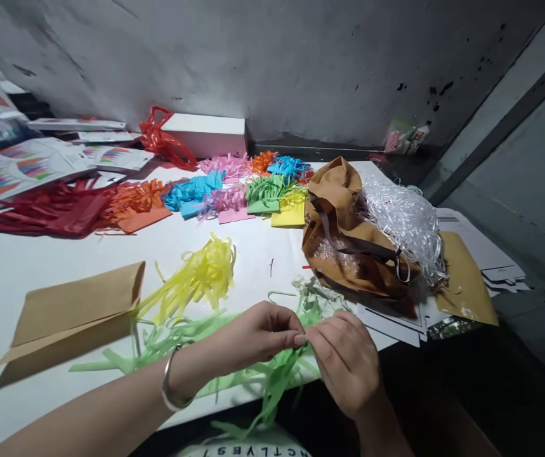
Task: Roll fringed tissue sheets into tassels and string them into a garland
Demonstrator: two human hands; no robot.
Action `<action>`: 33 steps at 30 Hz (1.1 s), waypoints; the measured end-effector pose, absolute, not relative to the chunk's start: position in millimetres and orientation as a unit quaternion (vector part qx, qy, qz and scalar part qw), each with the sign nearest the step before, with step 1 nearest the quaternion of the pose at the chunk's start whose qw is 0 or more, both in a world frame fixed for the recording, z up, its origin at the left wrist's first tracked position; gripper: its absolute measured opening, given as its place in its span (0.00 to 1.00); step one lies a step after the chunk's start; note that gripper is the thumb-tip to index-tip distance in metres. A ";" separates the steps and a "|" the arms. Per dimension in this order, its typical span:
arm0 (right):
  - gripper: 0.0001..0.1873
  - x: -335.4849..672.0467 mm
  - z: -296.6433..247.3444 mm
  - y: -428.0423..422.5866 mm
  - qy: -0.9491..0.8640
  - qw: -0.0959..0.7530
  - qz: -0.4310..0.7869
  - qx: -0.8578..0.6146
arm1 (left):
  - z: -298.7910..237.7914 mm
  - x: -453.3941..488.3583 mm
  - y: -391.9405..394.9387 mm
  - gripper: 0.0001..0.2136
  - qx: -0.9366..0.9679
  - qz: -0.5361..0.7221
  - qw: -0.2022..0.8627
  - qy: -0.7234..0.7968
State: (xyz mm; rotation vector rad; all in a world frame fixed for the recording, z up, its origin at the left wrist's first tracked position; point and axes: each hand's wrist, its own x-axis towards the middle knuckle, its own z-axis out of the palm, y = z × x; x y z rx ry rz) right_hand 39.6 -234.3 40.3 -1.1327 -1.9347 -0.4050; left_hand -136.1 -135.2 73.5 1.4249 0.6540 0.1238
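Observation:
My left hand (257, 333), with a silver bangle (171, 381) on its wrist, pinches a bunch of light green paper strips (272, 381) at the table's front edge. My right hand (346, 358) pinches the same bunch right beside it, fingertips touching. The green strips trail left across the white table (15, 273) and hang down over the edge. A bundle of yellow strips (200, 276) lies just behind my hands. A folded brown paper sheet (72, 314) lies to the left.
Fringed paper pieces in red (53, 209), orange, blue, pink, green and yellow line the back of the table. A brown bag (343, 235) with clear shredded plastic (403, 222) sits to the right. Printed sheets (10, 168) and a white box (208, 133) are at the back.

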 end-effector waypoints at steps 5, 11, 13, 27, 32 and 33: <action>0.13 36.0 30.7 -234.8 -0.649 0.549 0.027 -0.526 | 65.2 -117.6 -137.1 0.22 0.622 0.147 0.715 0.284; 0.15 34.9 14.8 -232.1 -0.561 0.586 0.078 -0.580 | 57.2 -97.5 -135.7 0.21 0.653 0.227 0.660 0.293; 0.18 37.4 10.4 -230.6 -0.571 0.572 0.055 -0.586 | 58.2 -95.8 -128.1 0.17 0.708 0.223 0.611 0.275; 0.12 63.1 -5.0 -227.8 -0.476 0.551 0.229 -0.645 | 39.0 -34.3 -67.4 0.08 0.909 0.176 0.318 0.205; 0.11 64.4 -12.3 -232.0 -0.491 0.547 0.213 -0.644 | 1.1 18.8 -9.9 0.08 0.924 0.131 0.244 0.263; 0.11 64.6 -12.8 -232.5 -0.496 0.543 0.205 -0.645 | -6.4 25.5 -3.3 0.07 0.926 0.120 0.236 0.271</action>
